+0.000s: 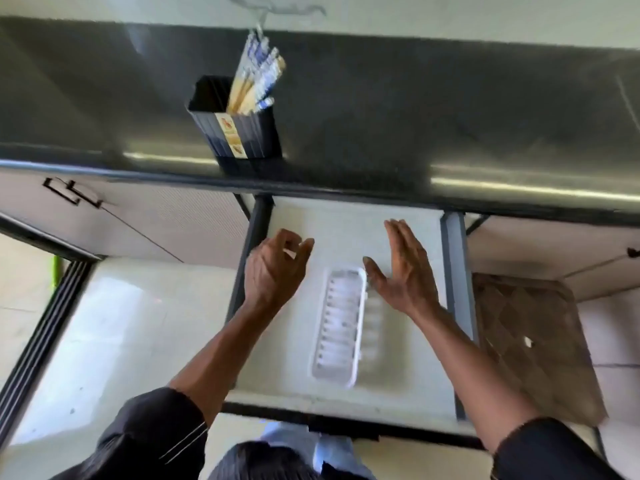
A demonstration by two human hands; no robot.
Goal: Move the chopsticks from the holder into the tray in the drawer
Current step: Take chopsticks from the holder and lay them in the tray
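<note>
A dark square holder (239, 135) stands on the black countertop near its front edge, with several chopsticks (258, 77) leaning out of it to the right. Below the counter the drawer (381, 393) is pulled out, and a narrow white ribbed tray (341, 323) lies lengthwise on its pale floor. My left hand (275, 268) hovers over the drawer's left side, fingers loosely curled and holding nothing. My right hand (403, 268) is flat with fingers spread, just right of the tray's far end. The frame is motion-blurred.
The glossy black countertop (450, 126) runs across the upper frame. Cabinet fronts with a dark handle (74, 194) sit to the left of the drawer. A brown patterned mat (530, 344) lies on the tiled floor to the right. Dark door tracks (41, 337) run at the left.
</note>
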